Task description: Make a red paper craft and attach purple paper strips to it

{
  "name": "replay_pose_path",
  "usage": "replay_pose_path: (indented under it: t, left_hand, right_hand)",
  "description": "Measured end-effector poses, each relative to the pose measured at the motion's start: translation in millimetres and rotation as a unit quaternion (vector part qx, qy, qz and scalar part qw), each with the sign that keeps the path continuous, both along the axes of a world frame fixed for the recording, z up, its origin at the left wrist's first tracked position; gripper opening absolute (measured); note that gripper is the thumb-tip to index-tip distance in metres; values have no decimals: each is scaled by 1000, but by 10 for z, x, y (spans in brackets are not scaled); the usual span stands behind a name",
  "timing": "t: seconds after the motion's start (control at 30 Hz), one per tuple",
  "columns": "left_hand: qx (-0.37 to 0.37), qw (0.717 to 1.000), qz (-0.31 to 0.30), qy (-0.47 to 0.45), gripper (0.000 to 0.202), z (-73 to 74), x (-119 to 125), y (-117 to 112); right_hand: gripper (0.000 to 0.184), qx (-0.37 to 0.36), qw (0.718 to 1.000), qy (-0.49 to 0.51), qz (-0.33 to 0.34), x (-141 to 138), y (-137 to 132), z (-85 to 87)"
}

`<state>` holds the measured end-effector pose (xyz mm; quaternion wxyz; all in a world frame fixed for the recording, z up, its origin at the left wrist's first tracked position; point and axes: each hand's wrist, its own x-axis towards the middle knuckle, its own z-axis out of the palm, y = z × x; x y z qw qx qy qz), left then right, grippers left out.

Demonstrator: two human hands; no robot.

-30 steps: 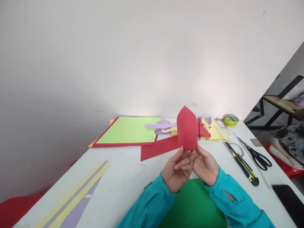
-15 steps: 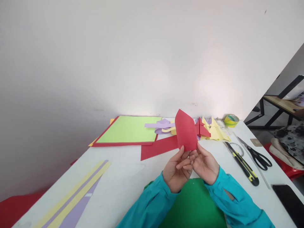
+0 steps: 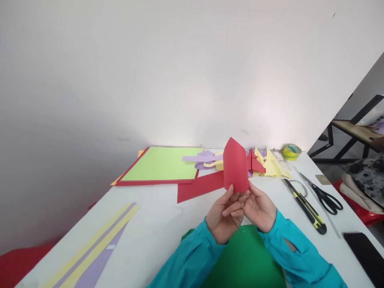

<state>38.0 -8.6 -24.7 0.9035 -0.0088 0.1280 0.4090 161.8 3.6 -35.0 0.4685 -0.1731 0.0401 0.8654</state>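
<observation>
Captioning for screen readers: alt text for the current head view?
The left hand and right hand hold a red paper with a pointed top by its lower edge, over a white table. Behind are coloured sheets and folded paper; at right, a cutter and scissors.

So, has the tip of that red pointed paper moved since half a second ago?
Yes, rightward: the red pointed paper now has its tip farther from the flat lime-green paper sheet.
</observation>
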Motion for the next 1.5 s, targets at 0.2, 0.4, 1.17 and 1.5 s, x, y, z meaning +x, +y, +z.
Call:
replay_pose_path:
  t: [0.2,0.4,1.17,1.5]
  left_hand:
    - [-15,998,59,-7,35,-2,-40,-4]
    - [-9,998,64,-10,29,2,-47,-19]
    - [12,998,57,20,38,-32,-53,37]
    - [-26,997,75,19,43,-491,-179,87]
  right_hand:
    - [9,-12,999,4,-40,1,22,32]
    - [13,-25,998,2,-54,15,43,30]
    - [12,-5,1000,-16,-6,50,85,-34]
    - [13,-13,1000,5,-9,41,62,-566]
